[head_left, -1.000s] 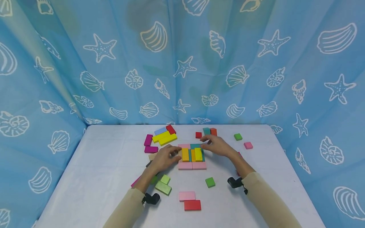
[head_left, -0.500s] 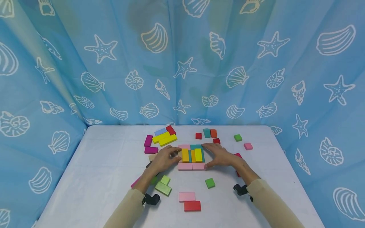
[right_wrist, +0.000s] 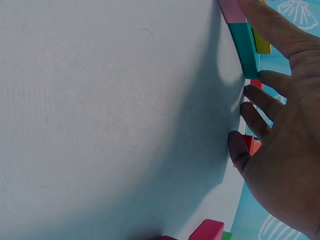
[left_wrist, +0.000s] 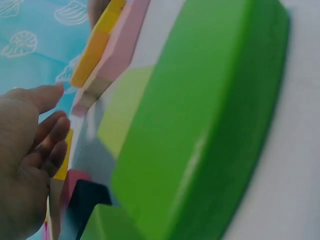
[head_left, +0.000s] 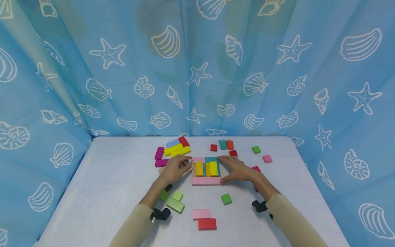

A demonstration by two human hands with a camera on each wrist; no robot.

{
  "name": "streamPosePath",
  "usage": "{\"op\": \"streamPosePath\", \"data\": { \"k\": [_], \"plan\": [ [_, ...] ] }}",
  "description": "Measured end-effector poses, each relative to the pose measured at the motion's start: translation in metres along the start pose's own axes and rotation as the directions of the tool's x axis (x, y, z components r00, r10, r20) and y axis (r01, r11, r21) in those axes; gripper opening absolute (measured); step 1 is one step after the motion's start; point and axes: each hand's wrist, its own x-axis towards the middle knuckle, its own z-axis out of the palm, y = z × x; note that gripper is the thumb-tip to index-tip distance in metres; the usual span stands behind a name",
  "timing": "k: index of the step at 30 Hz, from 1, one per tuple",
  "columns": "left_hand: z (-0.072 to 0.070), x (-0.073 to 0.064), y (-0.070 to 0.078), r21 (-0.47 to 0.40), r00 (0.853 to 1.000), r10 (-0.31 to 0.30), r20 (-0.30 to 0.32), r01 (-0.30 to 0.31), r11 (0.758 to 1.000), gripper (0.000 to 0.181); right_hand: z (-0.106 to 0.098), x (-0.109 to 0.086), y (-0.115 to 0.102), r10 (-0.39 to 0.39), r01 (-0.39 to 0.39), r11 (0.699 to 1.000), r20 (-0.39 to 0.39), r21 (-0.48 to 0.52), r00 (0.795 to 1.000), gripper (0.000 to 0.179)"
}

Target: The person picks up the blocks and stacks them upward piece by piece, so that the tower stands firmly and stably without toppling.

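A flat arrangement of wooden blocks lies mid-table in the head view. Pink blocks point(head_left: 199, 181) form its near row, a teal block point(head_left: 211, 160) sits at the back right, and a yellow block point(head_left: 213, 169) and an orange-yellow block point(head_left: 199, 169) lie on top. My left hand point(head_left: 174, 170) is just off the left side, fingers loosely bent and holding nothing; the left wrist view shows a gap to the blocks. Along the right side, my right hand point(head_left: 238, 170) spreads thumb and forefinger: the thumb touches the near pink corner, the forefinger the teal block's end.
Loose blocks surround the arrangement: yellow blocks point(head_left: 177, 150) and purple blocks point(head_left: 159, 153) back left, light green blocks point(head_left: 175, 205) front left, a red block point(head_left: 207, 224) in front, a green block point(head_left: 226, 199) nearer right. A blue curtain point(head_left: 197, 68) stands behind the table.
My right hand has come from the back right corner toward me, its thumb now at the near pink block. My left hand has drawn slightly away from the arrangement's left side.
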Motion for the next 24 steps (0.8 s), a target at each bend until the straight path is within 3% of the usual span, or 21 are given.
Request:
{"op": "streamPosePath", "data": {
  "k": [4,7,9,13,20,24],
  "plan": [
    [-0.007,0.004,-0.004,0.046,0.99,-0.037,-0.136,0.043,0.998,0.036,-0.001,-0.001,-0.001,0.018,-0.018,1.0,0.0,0.006,1.0,0.11],
    [-0.011,0.007,-0.008,0.11,0.969,-0.086,-0.233,0.114,0.987,0.035,-0.001,-0.001,-0.002,0.023,-0.023,1.0,0.003,0.009,1.0,0.11],
    [-0.013,0.008,-0.01,0.154,0.956,-0.121,-0.265,0.166,0.974,0.038,-0.001,-0.002,-0.002,0.018,-0.018,1.0,0.002,0.004,1.0,0.11],
    [-0.015,0.008,-0.015,0.198,0.95,-0.168,-0.264,0.224,0.954,0.046,-0.001,-0.003,-0.002,0.005,-0.005,1.0,0.0,0.004,1.0,0.11],
    [-0.013,0.01,-0.016,0.187,0.948,-0.198,-0.25,0.248,0.95,0.052,-0.001,-0.004,-0.003,0.017,-0.017,1.0,0.004,0.003,1.0,0.11],
    [-0.013,0.01,-0.015,0.223,0.949,-0.209,-0.234,0.262,0.939,0.049,0.0,-0.003,-0.002,0.02,-0.02,1.0,0.004,0.004,1.0,0.11]
  ]
}}
